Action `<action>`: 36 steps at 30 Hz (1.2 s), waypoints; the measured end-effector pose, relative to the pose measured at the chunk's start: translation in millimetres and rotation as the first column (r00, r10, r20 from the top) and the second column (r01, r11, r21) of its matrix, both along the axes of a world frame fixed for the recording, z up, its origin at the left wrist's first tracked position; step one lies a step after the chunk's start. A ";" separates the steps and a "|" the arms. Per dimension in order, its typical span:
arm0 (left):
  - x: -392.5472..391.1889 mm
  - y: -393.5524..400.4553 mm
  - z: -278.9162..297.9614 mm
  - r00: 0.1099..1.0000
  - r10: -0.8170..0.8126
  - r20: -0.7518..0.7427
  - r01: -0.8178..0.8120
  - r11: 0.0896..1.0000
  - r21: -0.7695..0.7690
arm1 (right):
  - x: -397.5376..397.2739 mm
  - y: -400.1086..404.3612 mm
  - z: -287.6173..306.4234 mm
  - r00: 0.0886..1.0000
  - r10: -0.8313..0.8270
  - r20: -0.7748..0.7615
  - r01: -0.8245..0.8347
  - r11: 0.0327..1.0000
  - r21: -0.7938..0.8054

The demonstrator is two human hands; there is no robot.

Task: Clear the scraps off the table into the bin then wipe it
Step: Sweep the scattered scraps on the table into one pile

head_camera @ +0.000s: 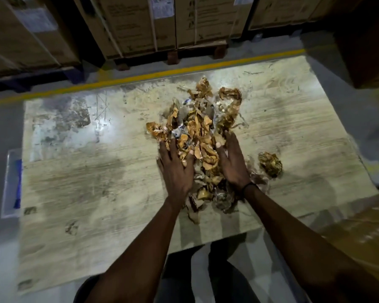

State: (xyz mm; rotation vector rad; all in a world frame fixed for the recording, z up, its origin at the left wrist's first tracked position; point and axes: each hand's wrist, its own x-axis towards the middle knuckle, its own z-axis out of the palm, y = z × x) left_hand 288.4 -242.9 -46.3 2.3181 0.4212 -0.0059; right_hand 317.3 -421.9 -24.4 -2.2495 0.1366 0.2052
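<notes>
A heap of crumpled brown paper and clear plastic scraps (pixel 202 136) lies on the worn, stained tabletop (pixel 85 171), a little toward 1 o'clock from its middle. Both hands press into the near end of the heap, one on each flank. The left hand (pixel 175 169) lies palm down at the heap's 8 o'clock side, its fingers (pixel 170 147) spread wide and flat, resting on the scraps without closing on any. The right hand (pixel 233 162) sits at the heap's 4 o'clock side, fingers also spread and open, palm turned inward against the paper; a dark band (pixel 248 186) circles its wrist. More torn pieces trail between the two wrists toward the tabletop's near edge. One crumpled ball (pixel 270 164) lies apart from the heap, at 3 o'clock from the right hand, not touching it. At 12 o'clock beyond the tabletop, a yellow floor line (pixel 140 76) runs past cardboard cartons (pixel 140 25) stacked on pallets.
</notes>
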 end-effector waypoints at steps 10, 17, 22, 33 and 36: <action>-95.4 2.4 8.6 0.956 0.263 0.131 -0.256 0.964 -0.071 | -41.3 -101.6 13.1 0.900 -0.121 0.418 0.137 0.991 -0.007; -98.5 -48.3 -15.2 0.951 0.269 0.151 -0.271 0.963 -0.007 | -46.2 -127.3 -27.8 0.878 -0.215 0.428 0.302 0.942 -0.146; -74.6 -79.1 -18.2 0.917 0.358 0.175 -0.362 0.932 -0.007 | -41.0 -82.8 -31.9 0.863 -0.323 0.389 0.382 0.920 -0.084; -75.1 -84.9 -11.9 0.865 0.454 0.211 -0.435 0.890 -0.135 | -42.6 -74.8 -13.3 0.803 -0.352 0.481 0.304 0.936 0.177; -87.1 -90.6 -15.7 0.874 0.445 0.192 -0.427 0.895 -0.129 | -53.5 -90.5 -29.3 0.825 -0.436 0.360 0.405 0.900 0.163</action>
